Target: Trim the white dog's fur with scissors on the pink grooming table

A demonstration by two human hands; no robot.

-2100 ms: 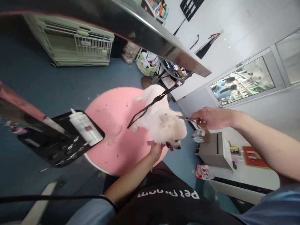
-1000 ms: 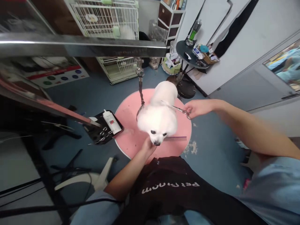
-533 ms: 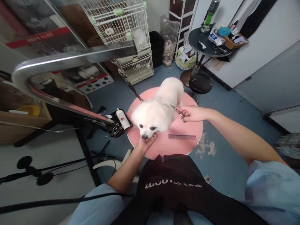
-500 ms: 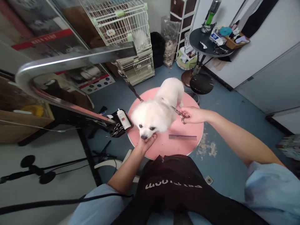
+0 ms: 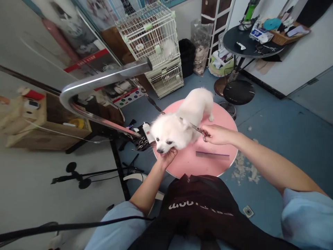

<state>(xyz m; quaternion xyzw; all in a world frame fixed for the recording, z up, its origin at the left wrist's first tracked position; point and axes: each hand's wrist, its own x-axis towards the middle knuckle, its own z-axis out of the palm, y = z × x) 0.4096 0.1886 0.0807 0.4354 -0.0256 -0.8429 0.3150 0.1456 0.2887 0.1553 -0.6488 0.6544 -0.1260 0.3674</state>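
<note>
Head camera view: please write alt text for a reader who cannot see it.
A white dog stands on a round pink table, a person's left hand under its chin, right hand holding scissors at its fur; a comb lies nearby.

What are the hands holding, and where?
The right hand holds the scissors by the handle end; the left hand holds the dog under its chin.

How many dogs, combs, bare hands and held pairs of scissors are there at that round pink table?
White dog: 1
Purple-backed comb: 1
Bare hands: 2, left hand under the dog's chin, right hand
Scissors in the right hand: 1
Total: 5
</note>
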